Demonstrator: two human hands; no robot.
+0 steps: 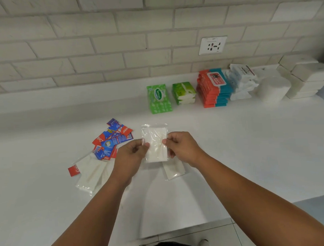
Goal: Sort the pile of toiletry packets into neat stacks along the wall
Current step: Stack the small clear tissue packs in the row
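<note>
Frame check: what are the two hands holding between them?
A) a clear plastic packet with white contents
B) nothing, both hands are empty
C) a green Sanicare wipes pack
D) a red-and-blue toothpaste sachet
A: the left hand and right hand each pinch one side of the clear packet, while the green pack sits near the wall and the toothpaste sachets lie in the pile.

A white rectangular plastic socket is set into the off-white brick-tiled wall above the smooth white table, and beyond the table's near edge a pale grey tiled floor is seen, with a light-coloured shoe on it.
</note>
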